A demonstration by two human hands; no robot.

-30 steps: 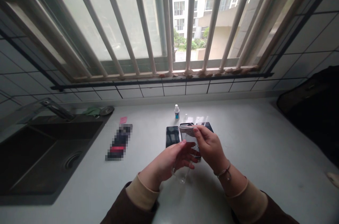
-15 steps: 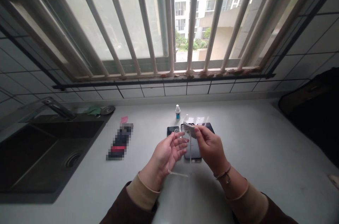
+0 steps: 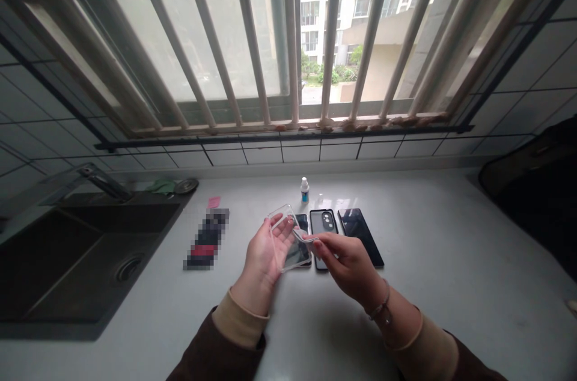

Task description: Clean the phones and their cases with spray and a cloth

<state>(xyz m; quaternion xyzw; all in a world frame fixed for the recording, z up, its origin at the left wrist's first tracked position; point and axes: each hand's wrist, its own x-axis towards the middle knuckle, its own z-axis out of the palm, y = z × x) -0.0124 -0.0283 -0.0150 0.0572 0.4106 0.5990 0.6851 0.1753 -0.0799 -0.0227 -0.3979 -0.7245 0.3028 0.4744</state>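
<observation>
My left hand (image 3: 265,255) holds a clear phone case (image 3: 289,244) tilted above the counter, its fingers behind the see-through back. Pinched between the thumb and fingers of my right hand (image 3: 349,258) is a folded whitish cloth or pad (image 3: 303,237), its tip at the case's inner face; whether they touch I cannot tell. Below the clear case lies a dark phone (image 3: 303,258), partly covered. Beside it is a black-rimmed phone case (image 3: 319,222) with camera cutouts, partly hidden by my right hand. Another dark phone (image 3: 360,235) lies to the right.
A small white bottle (image 3: 305,191) with a blue label stands behind the phones, a small white cap (image 3: 320,197) near it. Leftward are a pixelated dark item (image 3: 207,240), a pink slip (image 3: 214,202) and the sink (image 3: 90,330). A black bag (image 3: 536,188) stands at the right.
My left hand has moved left with the clear case and turned it. My right hand has lowered the cloth towards the case, uncovering more of the right phone.
</observation>
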